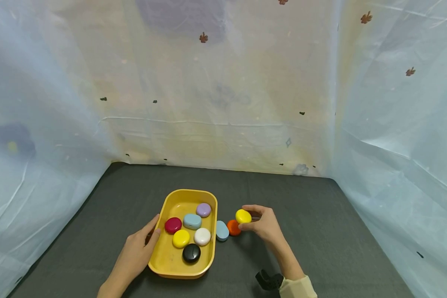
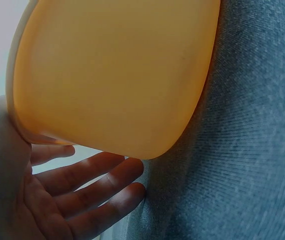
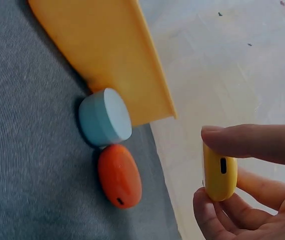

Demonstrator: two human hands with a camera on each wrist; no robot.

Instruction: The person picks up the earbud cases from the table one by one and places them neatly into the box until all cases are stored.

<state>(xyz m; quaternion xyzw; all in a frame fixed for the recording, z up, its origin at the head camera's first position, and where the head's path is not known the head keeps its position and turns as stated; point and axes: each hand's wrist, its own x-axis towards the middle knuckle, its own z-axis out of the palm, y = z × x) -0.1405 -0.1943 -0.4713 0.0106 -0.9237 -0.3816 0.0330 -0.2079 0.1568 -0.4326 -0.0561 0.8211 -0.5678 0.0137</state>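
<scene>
In the head view, my left hand [image 1: 135, 252] holds the left side of a yellow tray [image 1: 160, 265], its thumb at the rim. The left wrist view shows fingers [image 2: 102, 185] against the tray's outer wall [image 2: 117, 80]; the thumb tip is hidden there. My right hand [image 1: 264, 225] pinches a rounded yellow piece [image 1: 243, 216] between thumb and fingers, above the table right of the tray. A dark slot shows in this yellow piece [image 3: 220, 172] in the right wrist view. Below it lie an orange piece [image 1: 234, 227] and a light blue piece [image 1: 222, 231], close together.
Inside the tray lie purple [image 1: 203, 210], blue [image 1: 192, 221], dark red [image 1: 173, 225], yellow [image 1: 181, 239], white [image 1: 202, 236] and black [image 1: 191, 253] pieces. Dark grey cloth [image 1: 320, 248] covers the table. Pale sheeting [image 1: 223, 82] stands behind and at both sides.
</scene>
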